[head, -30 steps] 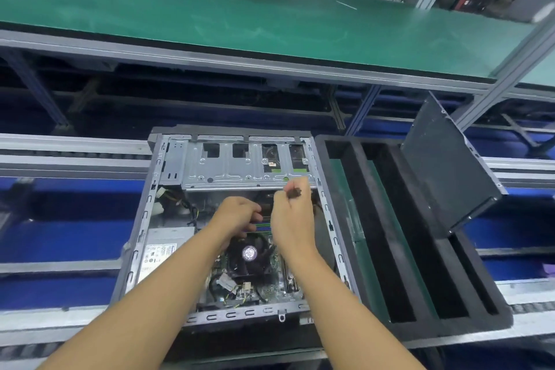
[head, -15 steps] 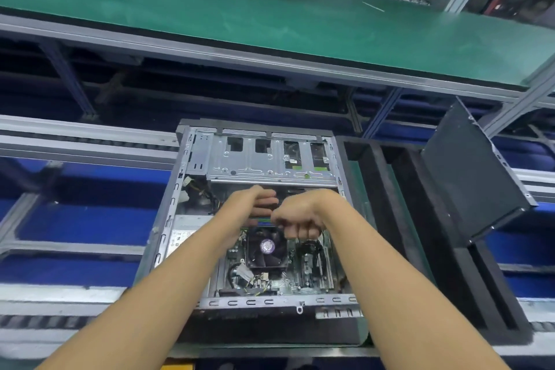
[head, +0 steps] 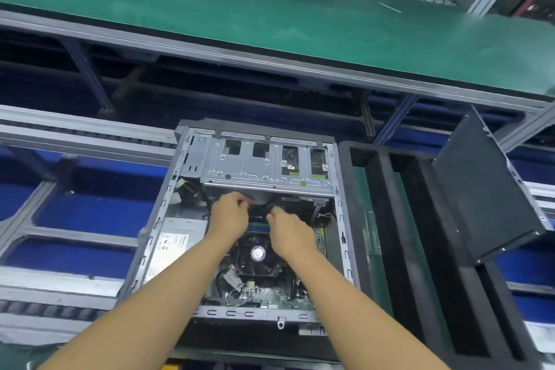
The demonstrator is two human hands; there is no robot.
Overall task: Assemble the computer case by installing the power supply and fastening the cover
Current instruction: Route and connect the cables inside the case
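The open computer case [head: 339,219] lies flat on the conveyor with its metal drive cage [head: 264,165] at the far end. The silver power supply [head: 174,246] sits inside along the left wall, and the black CPU fan [head: 258,254] is in the middle. My left hand [head: 229,215] and my right hand [head: 289,233] are both inside the case just below the drive cage, fingers curled. They pinch a dark cable [head: 259,208] that runs between them. The black side cover [head: 486,198] leans upright at the right.
A black foam tray [head: 387,219] with long slots stands against the case's right side and holds the cover. A green belt [head: 270,15] runs across the back on a grey frame. Grey roller rails [head: 75,129] and blue panels lie to the left.
My right hand has come down from the drive cage edge, where it held a small dark piece up. Both hands now sit deeper in the case, closer to the cage.
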